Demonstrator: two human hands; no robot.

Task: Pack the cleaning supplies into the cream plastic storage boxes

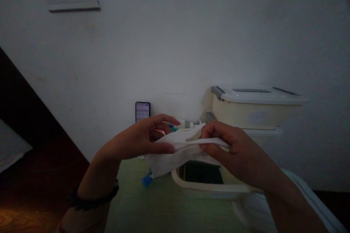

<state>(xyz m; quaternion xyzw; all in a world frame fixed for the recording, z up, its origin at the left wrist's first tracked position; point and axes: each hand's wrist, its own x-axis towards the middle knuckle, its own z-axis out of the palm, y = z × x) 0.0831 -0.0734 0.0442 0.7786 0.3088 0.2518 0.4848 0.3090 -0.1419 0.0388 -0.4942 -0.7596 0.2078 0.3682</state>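
Observation:
A thin white cloth (pixel 177 156) hangs between my two hands in front of me, its upper edge folded and partly parted. My left hand (pixel 144 136) holds its left side, thumb in front and some fingers curled behind, the index finger raised off it. On the right, my right hand (pixel 224 142) pinches the upper edge between thumb and fingertips. Under the cloth stands an open cream plastic bin (pixel 213 189) with a dark green item (pixel 203 172) inside. A small blue object (pixel 147 180) shows below the cloth's left end; the rest of it is hidden.
A phone (pixel 142 111) leans upright against the wall. Bottle-like items (pixel 188 124) lie behind my hands. Lidded storage boxes (pixel 254 111) are stacked at right. A pale lid (pixel 308 193) rests at lower right on or beside the green tabletop (pixel 153 211).

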